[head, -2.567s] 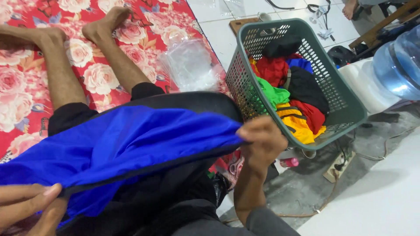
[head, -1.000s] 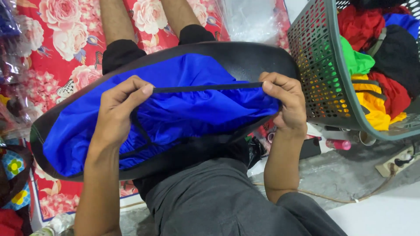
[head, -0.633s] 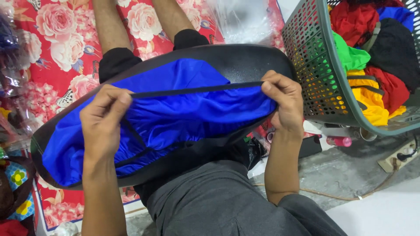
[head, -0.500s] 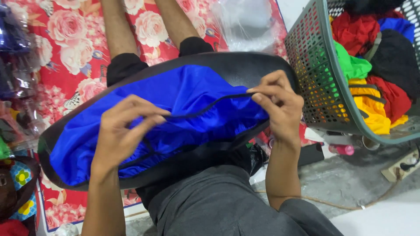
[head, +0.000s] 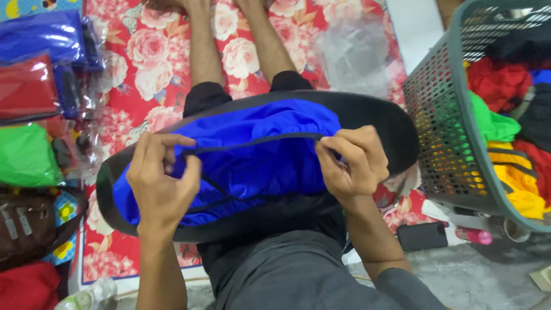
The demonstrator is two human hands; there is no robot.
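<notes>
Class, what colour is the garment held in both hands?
Bright blue garment with dark trim, best seen in the head view.

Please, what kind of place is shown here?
Probably a home floor used for folding and packing clothes. The person sits on a floral mat, beside a basket of coloured clothes, with bagged garments stacked at the other side.

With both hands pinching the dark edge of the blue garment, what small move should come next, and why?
Probably draw the hands apart to pull the dark trim taut. The left hand and right hand each pinch that trim, yet the blue garment bunches in folds between them on the black oval board, so it does not lie flat.
</notes>
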